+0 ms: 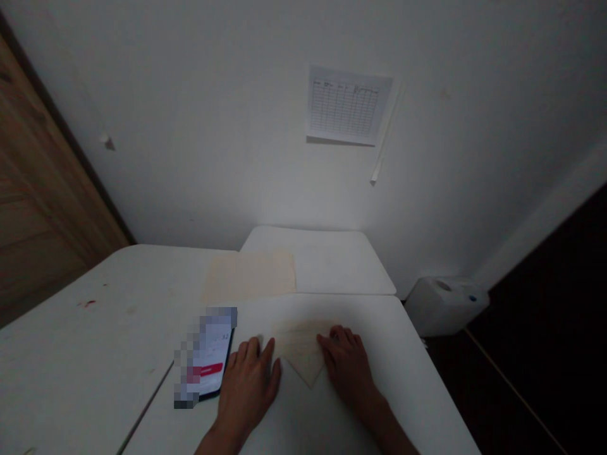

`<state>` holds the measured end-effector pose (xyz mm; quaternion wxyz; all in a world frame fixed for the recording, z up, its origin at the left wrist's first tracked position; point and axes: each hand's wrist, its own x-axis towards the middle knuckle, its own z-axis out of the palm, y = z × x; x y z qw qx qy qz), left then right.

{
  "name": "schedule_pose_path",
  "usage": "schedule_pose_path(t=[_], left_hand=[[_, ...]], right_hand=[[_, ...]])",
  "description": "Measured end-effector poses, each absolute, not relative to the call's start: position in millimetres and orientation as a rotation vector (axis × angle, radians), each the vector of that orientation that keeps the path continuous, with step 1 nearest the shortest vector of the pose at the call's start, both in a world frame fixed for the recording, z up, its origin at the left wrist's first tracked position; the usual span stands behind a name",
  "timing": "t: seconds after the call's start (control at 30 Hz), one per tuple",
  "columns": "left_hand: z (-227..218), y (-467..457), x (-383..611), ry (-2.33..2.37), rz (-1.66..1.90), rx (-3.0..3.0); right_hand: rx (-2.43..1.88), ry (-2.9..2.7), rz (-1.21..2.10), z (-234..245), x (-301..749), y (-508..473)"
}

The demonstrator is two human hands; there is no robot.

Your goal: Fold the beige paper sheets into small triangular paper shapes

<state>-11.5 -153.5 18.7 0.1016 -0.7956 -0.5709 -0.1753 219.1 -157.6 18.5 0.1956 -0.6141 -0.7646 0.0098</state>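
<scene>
A cream sheet of folded paper (303, 351) lies on the white table, its pointed corner towards me. My left hand (249, 382) rests palm down at the paper's left side, fingers spread, with the index fingertip at its edge. On the other side, my right hand (349, 370) touches the paper's right edge with the index finger; the thumb is apart from it and the other fingers are bent. Just left of my left hand lies a smartphone (212, 360) with a lit screen, partly blurred out.
Another cream paper sheet (251, 275) lies flat further back, across a seam between white tables (332, 259). A printed table sheet (348, 106) hangs on the wall. A white plastic canister (443, 309) stands at the right, a wooden door (47, 170) at the left.
</scene>
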Motion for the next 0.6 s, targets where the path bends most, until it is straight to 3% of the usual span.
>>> schedule_pose_path(t=[0.6], left_hand=[[34.1, -121.8, -8.2, -1.716, -0.483, -2.508]], right_hand=[[-1.828, -2.111, -0.065, 33.3, 251.3, -140.4]])
